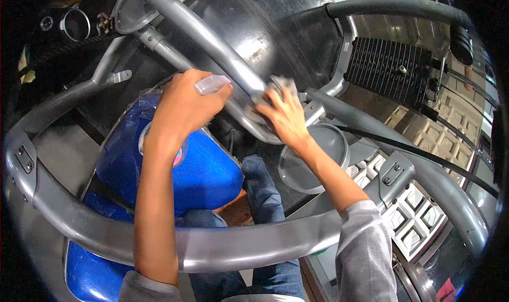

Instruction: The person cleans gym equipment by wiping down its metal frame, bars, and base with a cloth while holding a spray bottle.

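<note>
My left hand (188, 103) is closed around the neck of what looks like a spray bottle. Its pale translucent head (212, 84) pokes out past my fingers, and part of a pink and blue label shows beside my wrist. Most of the bottle is hidden behind my forearm. My right hand (285, 114) presses a crumpled greyish cloth (283, 83) against the lower end of a silver-grey metal tube (212, 45). A second, thinner tube (172, 53) runs just below it, near both hands.
A curved grey frame bar (254, 246) crosses in front of my body under both forearms. A blue padded seat (207, 167) lies below my left hand. At the right are a black weight stack (389, 71), a round grey disc (305, 164) and a black cable (413, 151).
</note>
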The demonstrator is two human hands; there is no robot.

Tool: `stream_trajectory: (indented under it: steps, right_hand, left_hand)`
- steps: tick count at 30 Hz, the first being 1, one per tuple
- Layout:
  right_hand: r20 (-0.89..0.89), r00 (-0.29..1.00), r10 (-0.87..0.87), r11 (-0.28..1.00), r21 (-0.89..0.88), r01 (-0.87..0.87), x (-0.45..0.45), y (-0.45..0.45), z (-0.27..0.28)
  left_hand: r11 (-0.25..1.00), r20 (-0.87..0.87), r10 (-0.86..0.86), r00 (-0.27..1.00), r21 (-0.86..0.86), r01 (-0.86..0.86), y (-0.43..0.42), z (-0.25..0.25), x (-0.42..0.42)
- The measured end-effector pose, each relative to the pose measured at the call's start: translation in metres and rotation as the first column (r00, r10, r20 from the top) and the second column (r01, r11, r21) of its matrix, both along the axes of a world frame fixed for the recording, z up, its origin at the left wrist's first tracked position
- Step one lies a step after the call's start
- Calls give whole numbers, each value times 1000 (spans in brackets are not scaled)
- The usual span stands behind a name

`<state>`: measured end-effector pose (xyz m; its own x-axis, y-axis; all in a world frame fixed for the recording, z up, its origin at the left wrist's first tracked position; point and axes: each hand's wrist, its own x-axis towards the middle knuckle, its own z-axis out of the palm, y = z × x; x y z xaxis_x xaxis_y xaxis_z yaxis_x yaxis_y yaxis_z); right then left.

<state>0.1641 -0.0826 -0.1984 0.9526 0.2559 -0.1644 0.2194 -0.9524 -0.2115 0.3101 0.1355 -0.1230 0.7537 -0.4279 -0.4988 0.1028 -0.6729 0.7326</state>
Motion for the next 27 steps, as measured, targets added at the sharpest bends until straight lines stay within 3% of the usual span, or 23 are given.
stream_trajectory:
  steps: [3,5,7,11,14,17,20,25,27]
  right_hand:
    - [-124,992,-33,999,-21,31,-51,-23,16]
    - [-315,943,-107,994,-34,101,-60,-29,19]
    - [-269,956,-120,993,-35,114,-43,-22,13]
    - [-20,923,-384,864,344,367,25,4,-6]
    - [-133,798,-588,644,519,562,63,18,-19]
    - [-177,824,-539,663,513,544,48,2,-13]
    - [-263,814,-517,710,400,580,5,-23,2]
    - [-565,582,-585,611,165,774,-60,-71,2]
    - [-568,604,-559,655,144,742,-51,-74,-6]
  left_hand:
    - [999,-16,-12,1000,-33,11,-3,6,-1]
    - [997,-4,-45,999,-55,45,-5,7,-3]
    - [993,7,-88,996,-72,88,-7,7,-6]
    - [973,52,-223,973,-55,226,-8,-3,-14]
    - [956,73,-291,954,-9,292,-9,-4,-15]
    - [935,63,-355,933,24,354,-11,1,-12]
    - [926,32,-376,926,23,376,-13,8,-8]
    - [925,61,-381,923,9,381,-12,1,-11]
    - [908,80,-419,904,24,419,-13,-1,-12]
